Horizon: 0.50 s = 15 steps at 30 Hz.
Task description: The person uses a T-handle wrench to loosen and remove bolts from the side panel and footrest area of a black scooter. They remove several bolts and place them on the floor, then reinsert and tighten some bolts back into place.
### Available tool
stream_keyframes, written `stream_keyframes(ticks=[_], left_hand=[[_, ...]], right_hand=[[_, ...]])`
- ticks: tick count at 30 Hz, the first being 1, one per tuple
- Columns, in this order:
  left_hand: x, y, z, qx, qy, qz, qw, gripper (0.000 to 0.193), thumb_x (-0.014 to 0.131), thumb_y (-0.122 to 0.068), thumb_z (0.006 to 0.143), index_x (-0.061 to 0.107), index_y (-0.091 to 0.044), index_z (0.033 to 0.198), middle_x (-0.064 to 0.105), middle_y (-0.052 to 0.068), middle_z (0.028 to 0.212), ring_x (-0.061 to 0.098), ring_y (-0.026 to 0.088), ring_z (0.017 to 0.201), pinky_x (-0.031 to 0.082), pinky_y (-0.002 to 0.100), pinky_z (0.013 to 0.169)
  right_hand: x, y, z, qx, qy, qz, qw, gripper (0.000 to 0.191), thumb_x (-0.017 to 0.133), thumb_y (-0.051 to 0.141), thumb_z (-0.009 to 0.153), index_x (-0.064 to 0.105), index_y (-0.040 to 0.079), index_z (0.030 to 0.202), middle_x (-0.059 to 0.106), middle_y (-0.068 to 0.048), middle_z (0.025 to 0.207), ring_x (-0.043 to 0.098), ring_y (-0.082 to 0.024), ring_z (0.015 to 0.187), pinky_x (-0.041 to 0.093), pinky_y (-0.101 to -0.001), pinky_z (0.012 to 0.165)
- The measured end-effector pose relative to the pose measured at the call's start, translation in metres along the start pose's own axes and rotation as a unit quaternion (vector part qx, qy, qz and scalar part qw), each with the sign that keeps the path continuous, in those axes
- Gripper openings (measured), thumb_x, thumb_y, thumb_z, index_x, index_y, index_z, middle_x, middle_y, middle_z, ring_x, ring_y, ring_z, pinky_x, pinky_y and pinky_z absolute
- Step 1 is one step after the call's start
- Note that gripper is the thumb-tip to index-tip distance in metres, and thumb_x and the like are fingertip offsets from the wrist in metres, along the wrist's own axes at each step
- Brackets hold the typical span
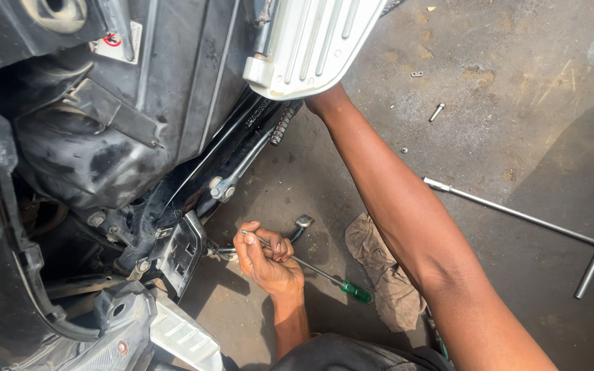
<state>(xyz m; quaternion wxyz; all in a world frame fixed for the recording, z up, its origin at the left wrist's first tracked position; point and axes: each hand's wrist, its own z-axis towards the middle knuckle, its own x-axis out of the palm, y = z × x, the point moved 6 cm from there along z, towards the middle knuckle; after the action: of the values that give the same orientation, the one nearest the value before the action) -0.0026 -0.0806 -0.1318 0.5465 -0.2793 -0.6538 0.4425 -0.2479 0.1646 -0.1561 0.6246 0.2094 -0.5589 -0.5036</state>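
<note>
My left hand point(269, 261) is closed around the thin shaft of a green-handled screwdriver point(355, 292). It sits low beside a grey metal bracket point(183, 251) on the underside of a tipped black scooter point(104, 137). The screwdriver's tip points toward the bracket. My right forearm point(393, 206) stretches up from the lower right. The right hand itself is hidden behind a ribbed silver footboard point(311, 41). A curved metal lever point(302, 223) lies just behind my left hand.
On the concrete floor at the right lies a long T-handle wrench point(537, 223). A dirty rag point(379, 268) is crumpled under my right arm. A loose bolt point(436, 112) and a small metal link point(416, 73) lie farther off.
</note>
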Motion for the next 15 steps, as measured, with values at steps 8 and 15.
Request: stream_keyframes(ticks=[8,15], left_hand=[[0.009,0.004,-0.003,-0.013,0.036,-0.011,0.999,0.021,0.048,-0.023,0.109,0.057,-0.004,0.113,0.044,0.004,0.066,0.037,0.007,0.052,0.030,0.022,0.046],[0.046,0.006,-0.004,-0.018,0.091,0.056,0.994,0.023,0.053,-0.021,0.108,0.061,0.001,0.114,0.047,0.004,0.067,0.040,0.009,0.056,0.031,0.024,0.047]], right_hand=[[0.016,0.040,0.056,0.036,0.130,0.132,0.982,0.034,0.052,0.019,0.103,0.067,-0.003,0.124,0.077,-0.017,0.111,0.077,-0.018,0.091,0.061,-0.0285,0.075],[0.025,0.082,0.079,-0.048,0.067,-0.060,0.995,0.035,0.057,0.014,0.100,0.066,-0.004,0.128,0.076,-0.017,0.119,0.074,-0.021,0.104,0.058,-0.0337,0.087]])
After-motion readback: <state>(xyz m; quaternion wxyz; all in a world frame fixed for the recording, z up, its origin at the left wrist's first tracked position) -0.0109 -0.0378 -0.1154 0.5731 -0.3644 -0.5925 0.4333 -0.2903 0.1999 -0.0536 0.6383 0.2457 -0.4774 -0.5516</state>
